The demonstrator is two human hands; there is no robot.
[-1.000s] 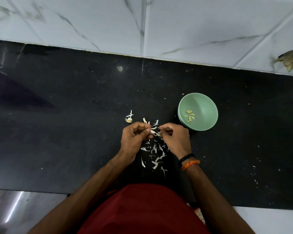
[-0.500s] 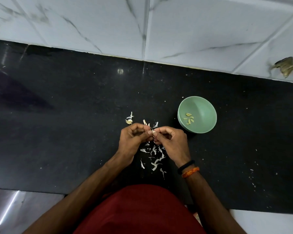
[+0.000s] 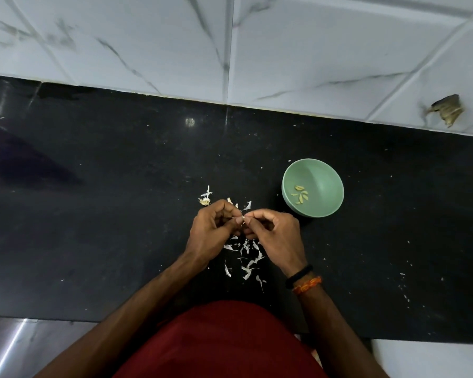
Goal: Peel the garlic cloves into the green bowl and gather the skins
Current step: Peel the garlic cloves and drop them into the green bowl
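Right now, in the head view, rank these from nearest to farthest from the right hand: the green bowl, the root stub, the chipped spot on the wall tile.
From the right hand:
1. Green bowl, just beyond it, to its right on the counter.
2. Root stub, past the left hand, on the left side.
3. Chipped spot, far right, up on the wall tile.

A home kitchen worktop, seen from above.

A long black polished stone countertop (image 3: 93,214) ran along a wall of white marble-veined tiles (image 3: 311,50), one tile chipped near the countertop's far right corner. Near its middle sat a small round pale-green bowl (image 3: 325,184) holding a few peeled garlic cloves (image 3: 300,194), with thin white papery garlic skins (image 3: 246,255) scattered beside it toward the near edge.
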